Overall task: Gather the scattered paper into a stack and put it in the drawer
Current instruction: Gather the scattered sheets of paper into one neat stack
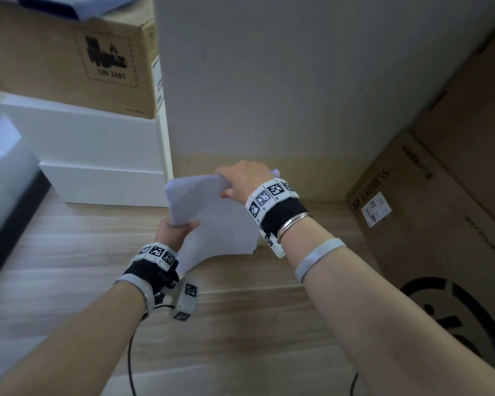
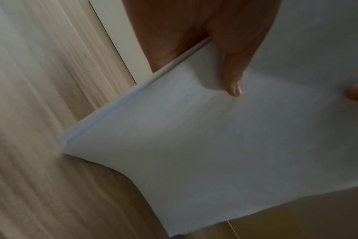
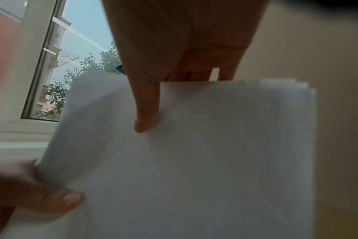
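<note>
Hands first: the left hand [image 1: 174, 231] pinches the near left corner of a stack of white paper [image 1: 209, 221], thumb on top and fingers beneath, while the right hand [image 1: 245, 180] grips the far edge of the same stack, thumb on the upper sheet and fingers curled behind. Both hands are closed on the paper, and the stack hangs in the air between them above a light wooden floor [image 1: 69, 281], touching nothing else. The sheets are bent and sag in the middle; their edges are not flush, with several corners stepped at the far right in the right wrist view. In the left wrist view the thumb [image 2: 233, 80] presses the top sheet near a layered edge of the stack [image 2: 194, 145]. In the right wrist view the right thumb [image 3: 146, 110] lies across the paper [image 3: 194, 161], and the left hand [image 3: 31, 190] shows at the lower left holding the corner.

Each wrist carries a black strap with black-and-white marker tiles; the right forearm also bears a metal bangle [image 1: 293, 224] and a pale band [image 1: 317, 257].

Beyond the hands stands a white wall [image 1: 297, 67]. To the left, white boxes [image 1: 97, 155] are stacked with a brown carton marked "UN 3481" [image 1: 69, 58] on top. To the right leans a cardboard box printed "SF EXPRESS" [image 1: 429, 224]. A window [image 3: 78, 56] with trees outside shows in the right wrist view.
</note>
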{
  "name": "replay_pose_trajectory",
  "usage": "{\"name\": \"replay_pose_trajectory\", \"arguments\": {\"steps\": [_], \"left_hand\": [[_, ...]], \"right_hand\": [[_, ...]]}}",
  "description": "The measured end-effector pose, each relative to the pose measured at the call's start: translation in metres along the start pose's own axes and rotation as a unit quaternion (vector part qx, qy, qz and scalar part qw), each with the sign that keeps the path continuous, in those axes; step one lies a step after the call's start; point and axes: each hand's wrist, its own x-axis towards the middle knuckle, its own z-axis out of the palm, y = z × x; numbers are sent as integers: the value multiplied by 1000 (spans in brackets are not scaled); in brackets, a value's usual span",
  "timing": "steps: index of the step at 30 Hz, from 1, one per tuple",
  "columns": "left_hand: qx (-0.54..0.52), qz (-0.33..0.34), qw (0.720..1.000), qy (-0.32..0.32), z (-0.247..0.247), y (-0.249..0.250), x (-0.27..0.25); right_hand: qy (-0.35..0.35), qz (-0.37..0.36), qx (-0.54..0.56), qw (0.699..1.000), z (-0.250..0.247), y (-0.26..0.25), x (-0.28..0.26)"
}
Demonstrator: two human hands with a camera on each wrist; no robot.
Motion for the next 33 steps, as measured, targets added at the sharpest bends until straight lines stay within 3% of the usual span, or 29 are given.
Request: {"name": "replay_pose_trajectory", "arguments": {"steps": [3, 5, 9, 11, 14, 16, 18, 20, 23, 25, 29, 33], "left_hand": [[-5, 2, 1000, 0, -1, -3, 0], [13, 18, 1000, -7, -6, -11, 1], [52, 34, 997, 37, -26, -35, 5], [36, 28, 997, 63, -33, -45, 9], [-43, 11, 996, 82, -38, -50, 21], [-64, 0, 998, 13, -36, -58, 34], [-122, -10, 991, -57, -28, -60, 39], [-108, -1, 993, -44, -18, -41, 29], [-30, 46, 998, 18, -6, -22, 21], [-33, 59, 997, 29, 1, -23, 23], [-36, 41, 998, 41, 3, -30, 18], [-4, 6, 999, 33, -1, -50, 15]], "right_hand": [[4, 7, 49, 999, 4, 0, 0], [39, 48, 118, 991, 5, 9, -8], [123, 149, 282, 940, 18, 45, -19], [153, 190, 367, 898, 30, 61, -25], [201, 235, 531, 789, 44, 71, -41], [215, 254, 594, 732, 58, 74, -51], [224, 273, 618, 702, 76, 73, -57], [215, 299, 624, 689, 94, 73, -62], [180, 316, 620, 695, 114, 74, -72], [182, 306, 618, 701, 121, 70, -78], [136, 324, 622, 700, 137, 58, -87], [82, 381, 625, 676, 173, 45, -93]]}}
